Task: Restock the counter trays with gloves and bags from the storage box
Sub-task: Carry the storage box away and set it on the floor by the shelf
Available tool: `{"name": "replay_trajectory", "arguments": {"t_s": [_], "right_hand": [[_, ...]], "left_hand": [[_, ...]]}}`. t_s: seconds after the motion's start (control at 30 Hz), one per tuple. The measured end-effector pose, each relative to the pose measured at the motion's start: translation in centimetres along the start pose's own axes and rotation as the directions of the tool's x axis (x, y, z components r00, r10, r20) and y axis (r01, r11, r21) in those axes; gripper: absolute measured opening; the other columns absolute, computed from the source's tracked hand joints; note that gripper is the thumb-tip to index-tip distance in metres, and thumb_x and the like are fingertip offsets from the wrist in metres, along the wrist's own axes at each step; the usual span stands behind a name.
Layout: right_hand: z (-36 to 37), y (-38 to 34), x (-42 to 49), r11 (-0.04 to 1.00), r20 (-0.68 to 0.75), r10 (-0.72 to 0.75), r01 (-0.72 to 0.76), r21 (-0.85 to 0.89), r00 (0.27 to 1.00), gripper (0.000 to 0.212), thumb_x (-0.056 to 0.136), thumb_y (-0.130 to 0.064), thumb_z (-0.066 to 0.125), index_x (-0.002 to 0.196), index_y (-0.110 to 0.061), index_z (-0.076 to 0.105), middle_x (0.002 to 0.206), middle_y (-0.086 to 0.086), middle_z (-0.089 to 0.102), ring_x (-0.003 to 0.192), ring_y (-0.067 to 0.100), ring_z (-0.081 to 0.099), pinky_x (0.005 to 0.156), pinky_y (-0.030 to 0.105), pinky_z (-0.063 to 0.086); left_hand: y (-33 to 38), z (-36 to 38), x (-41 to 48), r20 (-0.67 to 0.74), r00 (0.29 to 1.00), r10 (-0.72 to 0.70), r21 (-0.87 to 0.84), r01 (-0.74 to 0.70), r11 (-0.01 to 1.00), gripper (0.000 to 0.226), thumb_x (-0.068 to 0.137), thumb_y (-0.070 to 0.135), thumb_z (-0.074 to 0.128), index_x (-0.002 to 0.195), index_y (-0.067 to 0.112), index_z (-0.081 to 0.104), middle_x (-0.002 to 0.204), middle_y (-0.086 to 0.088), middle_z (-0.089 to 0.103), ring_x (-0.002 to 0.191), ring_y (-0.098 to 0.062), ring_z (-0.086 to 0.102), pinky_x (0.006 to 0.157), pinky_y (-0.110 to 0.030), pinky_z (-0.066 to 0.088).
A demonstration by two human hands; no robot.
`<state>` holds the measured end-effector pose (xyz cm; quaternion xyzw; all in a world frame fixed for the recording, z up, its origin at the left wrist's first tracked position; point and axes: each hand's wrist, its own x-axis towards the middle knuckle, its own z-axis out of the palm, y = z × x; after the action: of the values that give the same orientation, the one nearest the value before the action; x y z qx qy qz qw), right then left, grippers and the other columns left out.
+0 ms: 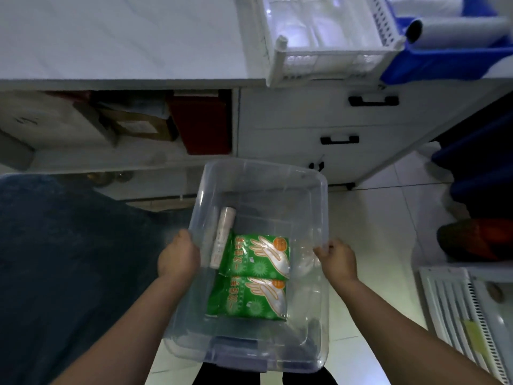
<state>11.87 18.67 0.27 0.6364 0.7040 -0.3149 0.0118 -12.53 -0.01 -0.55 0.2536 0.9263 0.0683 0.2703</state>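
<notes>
1. The left hand (179,255) grips the left rim of the clear storage box (266,173); the right hand (337,259) grips its right rim.
2. Inside lie two green glove packets (258,255), touching, and a bag roll (223,237) along the left wall.
3. A white tray (327,62) overhangs the tabletop (111,37) front edge.

Overall light: dim, bluish, underexposed.
Brightest area: the white tray (327,62) on the counter, well above both grips, with blown-out glare on its contents.
Shadows: the shelf recess up-left of the left hand (177,257) is murky; the dark mass left of that grip is near black.
Sheen: soft reflections on the clear storage box (322,190) rim beside the right hand (337,259).
Distortion: wide-angle bending of counter lines, forearms stretched toward the bottom corners.
Blur: smeared top-right corner; soft detail throughout.
</notes>
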Motion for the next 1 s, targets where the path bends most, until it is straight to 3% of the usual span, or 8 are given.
{"name": "replay_trajectory", "arguments": {"t_s": [0.2, 0.37, 0.63, 0.83, 1.0], "right_hand": [[-7.4, 8.2, -1.4, 0.992, -0.15, 0.098, -0.085, 0.092, 0.984, 0.021, 0.085, -0.016, 0.061, 0.072, -0.007, 0.048, 0.082, 0.014, 0.053, 0.07, 0.024, 0.047, 0.06, 0.028, 0.03], [-14.3, 15.9, -2.2, 0.977, -0.224, 0.164, -0.126, 0.174, 0.961, 0.019, 0.086, -0.015, 0.061, 0.076, -0.001, 0.053, 0.085, 0.02, 0.057, 0.073, 0.028, 0.052, 0.062, 0.029, 0.033], [-25.8, 26.6, -2.2, 0.951, -0.316, 0.208, -0.116, 0.287, 0.926, 0.023, 0.085, -0.017, 0.061, 0.07, -0.008, 0.047, 0.079, 0.014, 0.053, 0.067, 0.024, 0.049, 0.053, 0.029, 0.028], [-33.4, 32.1, -1.4, 0.918, -0.382, 0.238, -0.078, 0.389, 0.893, 0.019, 0.085, -0.017, 0.06, 0.079, 0.002, 0.057, 0.077, 0.02, 0.059, 0.065, 0.027, 0.053, 0.057, 0.03, 0.037], [-37.5, 34.0, 1.1, 0.904, -0.397, 0.287, -0.11, 0.413, 0.872, 0.018, 0.074, -0.006, 0.068, 0.071, -0.011, 0.051, 0.068, 0.001, 0.052, 0.058, 0.015, 0.048, 0.047, 0.02, 0.03]], "left_hand": [[9.9, 1.5, -2.3, 0.086, 0.982, 0.168, 0.021, -0.171, 0.985, 0.017, 0.085, 0.01, 0.049, 0.099, 0.002, 0.046, 0.108, -0.023, 0.06, 0.098, -0.039, 0.059, 0.075, -0.038, 0.044], [19.4, 2.6, -5.8, 0.128, 0.937, 0.326, 0.079, -0.337, 0.938, 0.023, 0.084, 0.016, 0.05, 0.102, 0.003, 0.051, 0.107, -0.019, 0.062, 0.097, -0.034, 0.06, 0.068, -0.032, 0.042], [33.7, 5.0, -13.7, 0.081, 0.881, 0.466, 0.163, -0.473, 0.866, 0.023, 0.085, 0.021, 0.051, 0.098, 0.003, 0.051, 0.106, -0.018, 0.063, 0.095, -0.035, 0.061, 0.068, -0.033, 0.044], [43.5, 5.8, -17.4, 0.045, 0.829, 0.558, 0.134, -0.558, 0.819, 0.019, 0.088, 0.021, 0.048, 0.099, 0.006, 0.053, 0.101, -0.015, 0.063, 0.088, -0.032, 0.06, 0.064, -0.031, 0.041], [50.1, 6.0, -16.9, 0.041, 0.792, 0.609, 0.162, -0.606, 0.778, 0.017, 0.088, 0.018, 0.047, 0.095, 0.004, 0.053, 0.093, -0.014, 0.061, 0.08, -0.03, 0.057, 0.063, -0.031, 0.042]]}}
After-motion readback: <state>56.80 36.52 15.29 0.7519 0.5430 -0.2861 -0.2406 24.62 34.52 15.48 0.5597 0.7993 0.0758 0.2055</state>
